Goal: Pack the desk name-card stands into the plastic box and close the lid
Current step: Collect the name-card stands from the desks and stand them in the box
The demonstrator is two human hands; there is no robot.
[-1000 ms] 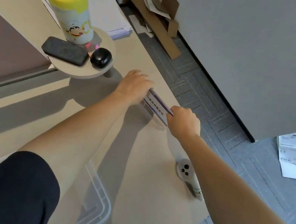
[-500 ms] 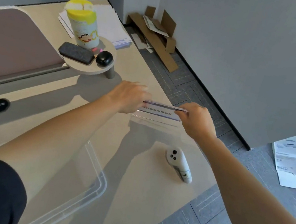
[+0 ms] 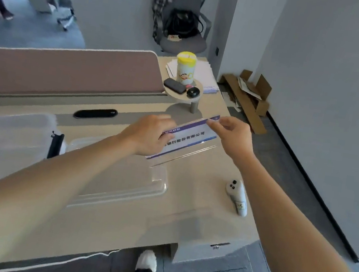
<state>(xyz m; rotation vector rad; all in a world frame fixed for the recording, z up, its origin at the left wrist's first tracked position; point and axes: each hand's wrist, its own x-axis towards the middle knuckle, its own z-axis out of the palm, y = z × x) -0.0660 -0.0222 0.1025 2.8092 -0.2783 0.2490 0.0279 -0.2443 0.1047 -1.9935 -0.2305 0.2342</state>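
Observation:
A clear acrylic name-card stand (image 3: 191, 139) with a white and purple printed card hangs tilted above the desk. My left hand (image 3: 148, 134) grips its left end and my right hand (image 3: 232, 136) pinches its upper right corner. Under my left forearm the clear box lid (image 3: 137, 185) lies flat on the desk. The translucent plastic box (image 3: 7, 132) with a black latch stands at the left; part of another card shows at the far left edge.
A white controller (image 3: 237, 195) lies near the desk's right edge. A small round shelf (image 3: 184, 94) holds a yellow-lidded cup, a black case and a black mouse. A black bar (image 3: 95, 113) lies by the partition. Cardboard (image 3: 245, 99) sits on the floor.
The stand has been lifted off the desk and brought nearer and to the left, now tilted with its card facing me. My view has swung up and back, showing the box and lid.

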